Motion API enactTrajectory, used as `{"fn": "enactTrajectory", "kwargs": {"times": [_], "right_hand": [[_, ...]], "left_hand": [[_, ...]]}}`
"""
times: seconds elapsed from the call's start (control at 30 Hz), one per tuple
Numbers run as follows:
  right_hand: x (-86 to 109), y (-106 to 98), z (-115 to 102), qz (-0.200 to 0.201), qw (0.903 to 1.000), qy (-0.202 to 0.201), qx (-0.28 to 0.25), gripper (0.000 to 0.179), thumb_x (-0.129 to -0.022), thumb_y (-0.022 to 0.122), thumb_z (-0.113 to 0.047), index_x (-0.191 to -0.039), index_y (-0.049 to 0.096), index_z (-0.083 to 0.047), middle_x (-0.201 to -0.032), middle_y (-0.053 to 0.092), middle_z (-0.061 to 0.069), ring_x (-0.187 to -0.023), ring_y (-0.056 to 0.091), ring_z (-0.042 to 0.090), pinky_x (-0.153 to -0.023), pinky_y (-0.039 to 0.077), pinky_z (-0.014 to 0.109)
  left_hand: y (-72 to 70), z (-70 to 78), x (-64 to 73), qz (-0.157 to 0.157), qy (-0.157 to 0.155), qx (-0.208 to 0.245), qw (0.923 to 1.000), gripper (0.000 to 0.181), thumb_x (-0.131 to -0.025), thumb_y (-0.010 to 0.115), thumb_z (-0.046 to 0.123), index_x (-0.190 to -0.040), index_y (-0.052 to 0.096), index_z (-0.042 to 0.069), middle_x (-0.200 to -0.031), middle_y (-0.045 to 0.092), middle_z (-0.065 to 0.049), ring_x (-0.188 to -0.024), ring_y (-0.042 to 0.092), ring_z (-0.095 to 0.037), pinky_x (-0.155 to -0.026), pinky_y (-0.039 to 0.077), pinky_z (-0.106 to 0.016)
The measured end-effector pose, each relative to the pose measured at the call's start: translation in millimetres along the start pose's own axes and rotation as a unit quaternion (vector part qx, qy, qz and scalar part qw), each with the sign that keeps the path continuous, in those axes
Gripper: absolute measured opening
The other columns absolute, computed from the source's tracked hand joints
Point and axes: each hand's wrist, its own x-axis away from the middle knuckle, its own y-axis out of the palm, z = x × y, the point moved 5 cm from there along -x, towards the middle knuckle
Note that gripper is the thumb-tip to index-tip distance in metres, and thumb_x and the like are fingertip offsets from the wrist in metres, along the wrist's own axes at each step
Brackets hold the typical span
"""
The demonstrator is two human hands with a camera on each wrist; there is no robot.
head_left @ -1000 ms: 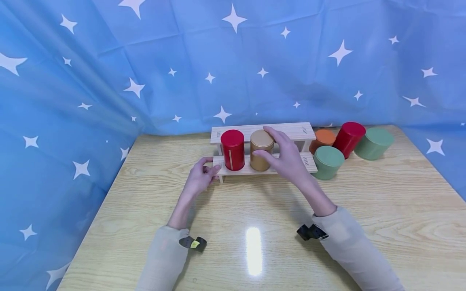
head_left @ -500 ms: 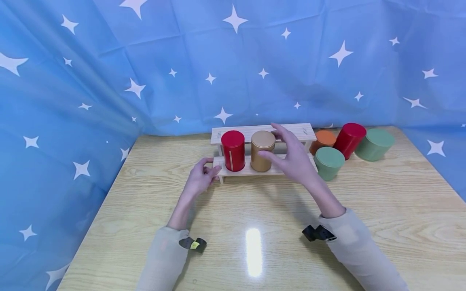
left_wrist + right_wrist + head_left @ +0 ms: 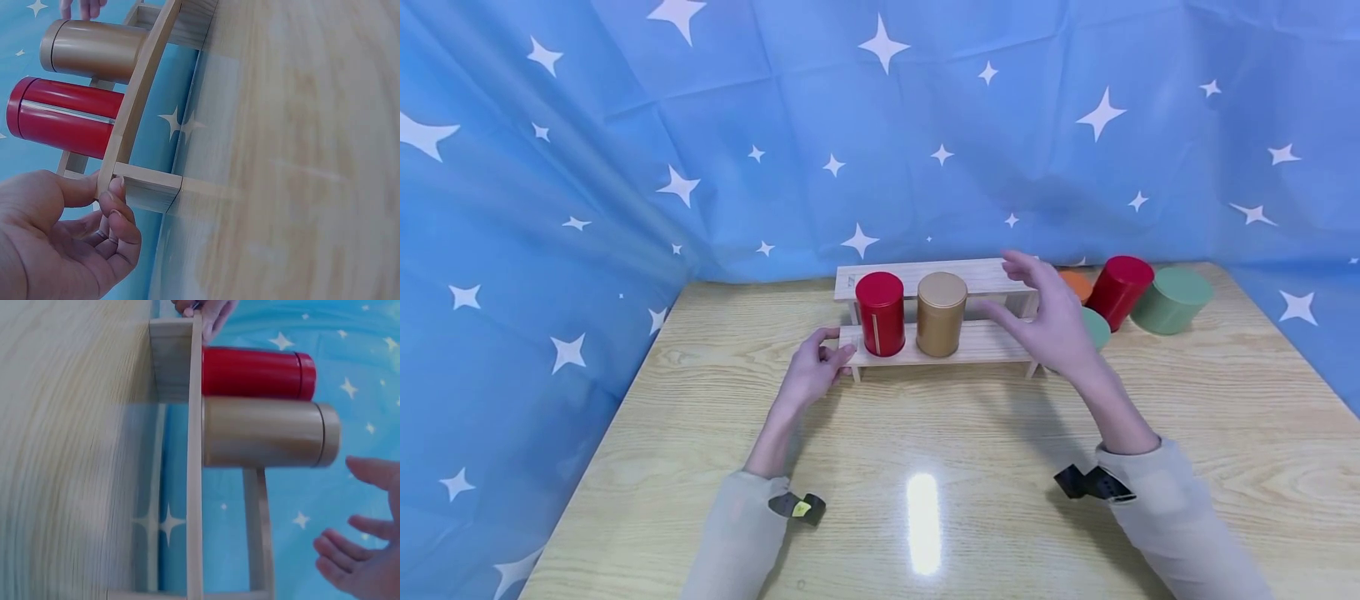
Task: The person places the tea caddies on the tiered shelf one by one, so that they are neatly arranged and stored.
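A two-tier wooden rack stands near the back of the table. On its lower step a red canister and a gold canister stand upright side by side. My left hand pinches the left end of that step between thumb and fingers, as the left wrist view shows close up at the wooden edge. Over the right part of the rack is my right hand, fingers spread and holding nothing. In the right wrist view it is apart from the gold canister.
Right of the rack stand a tilted red canister, a large green canister, an orange canister and a smaller green canister, the last two partly hidden by my right hand. A blue star-printed curtain hangs behind the wooden table.
My right hand has let go of the gold canister and moved right, away from it. The gold canister stays on the lower step. My left hand keeps its place on the rack.
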Motion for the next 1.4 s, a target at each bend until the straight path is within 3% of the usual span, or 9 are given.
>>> {"fn": "enactTrajectory", "kwargs": {"times": [0.17,0.27,0.33,0.53,0.67,0.73,0.93,1.1,1.4], "right_hand": [[6.9,-13.5,9.1,0.003,0.9997,0.012,0.022,0.067,-0.086,0.082,-0.015,-0.145,0.051,-0.003,-0.135,0.058,0.02,-0.122,0.055,0.036,-0.094,0.044,0.054],[11.6,-22.1,15.2,-0.001,0.999,0.03,0.033,0.067,-0.087,0.082,-0.017,-0.145,0.051,-0.005,-0.135,0.057,0.019,-0.122,0.054,0.037,-0.098,0.044,0.05],[14.4,-28.1,20.0,-0.002,0.9986,0.037,0.039,0.066,-0.087,0.081,-0.016,-0.145,0.051,-0.005,-0.134,0.057,0.019,-0.121,0.054,0.037,-0.098,0.044,0.041],[24.0,-46.2,38.9,-0.007,0.9977,0.048,0.047,0.061,-0.089,0.079,-0.015,-0.143,0.052,-0.002,-0.134,0.056,0.022,-0.121,0.051,0.04,-0.099,0.04,0.052],[31.3,-57.4,51.4,-0.021,0.9957,0.067,0.06,0.061,-0.091,0.078,-0.019,-0.143,0.052,-0.002,-0.137,0.053,0.021,-0.122,0.049,0.039,-0.097,0.038,0.031],[33.3,-62.4,58.5,-0.026,0.9944,0.076,0.069,0.061,-0.09,0.078,-0.019,-0.142,0.051,-0.002,-0.136,0.052,0.022,-0.122,0.047,0.04,-0.091,0.036,0.028],[38.4,-74.2,78.2,-0.042,0.9907,0.091,0.091,0.068,-0.091,0.077,-0.021,-0.144,0.045,0.005,-0.134,0.049,0.031,-0.119,0.043,0.048,-0.089,0.036,0.054],[45.6,-78.4,91.6,-0.077,0.9853,0.109,0.106,0.073,-0.091,0.077,-0.024,-0.146,0.041,0.006,-0.139,0.043,0.035,-0.121,0.038,0.054,-0.089,0.036,0.066],[47.2,-73.5,106.6,-0.136,0.9772,0.125,0.105,0.073,-0.093,0.075,-0.029,-0.145,0.04,0.009,-0.134,0.047,0.033,-0.114,0.046,0.05,-0.088,0.04,0.064]], "left_hand": [[0.4,0.2,-0.1,0.001,0.002,0.0,1.0,0.044,-0.102,0.064,0.02,-0.14,0.051,0.001,-0.07,0.055,-0.006,-0.07,0.067,-0.023,-0.054,0.042,-0.023],[0.5,0.0,-0.5,0.001,0.003,-0.001,1.0,0.045,-0.102,0.064,0.02,-0.14,0.051,0.001,-0.07,0.055,-0.006,-0.068,0.067,-0.022,-0.053,0.041,-0.023],[0.7,0.0,-0.8,0.001,0.005,-0.002,1.0,0.045,-0.102,0.064,0.02,-0.14,0.051,0.0,-0.07,0.055,-0.006,-0.068,0.066,-0.021,-0.053,0.04,-0.022],[0.8,-0.1,-1.2,0.0,0.008,0.002,1.0,0.045,-0.102,0.064,0.018,-0.14,0.05,0.0,-0.069,0.054,-0.006,-0.069,0.067,-0.022,-0.053,0.041,-0.022],[0.8,0.4,-0.8,0.001,0.006,0.0,1.0,0.045,-0.102,0.064,0.018,-0.14,0.05,0.0,-0.07,0.054,-0.006,-0.07,0.068,-0.023,-0.054,0.042,-0.022],[0.8,1.0,-0.4,0.001,0.005,-0.003,1.0,0.045,-0.102,0.064,0.02,-0.14,0.051,0.001,-0.07,0.054,-0.005,-0.07,0.068,-0.025,-0.054,0.042,-0.023],[0.4,1.6,0.8,0.003,0.001,-0.009,1.0,0.045,-0.102,0.063,0.022,-0.141,0.051,0.002,-0.069,0.053,-0.005,-0.072,0.068,-0.029,-0.054,0.042,-0.023],[1.0,2.1,1.6,0.002,-0.001,-0.007,1.0,0.045,-0.103,0.063,0.022,-0.141,0.051,0.003,-0.072,0.055,-0.007,-0.07,0.066,-0.027,-0.053,0.041,-0.023],[1.1,1.9,1.9,0.003,-0.003,-0.002,1.0,0.043,-0.103,0.062,0.021,-0.141,0.051,0.003,-0.074,0.057,-0.008,-0.069,0.065,-0.026,-0.052,0.04,-0.022]]}}
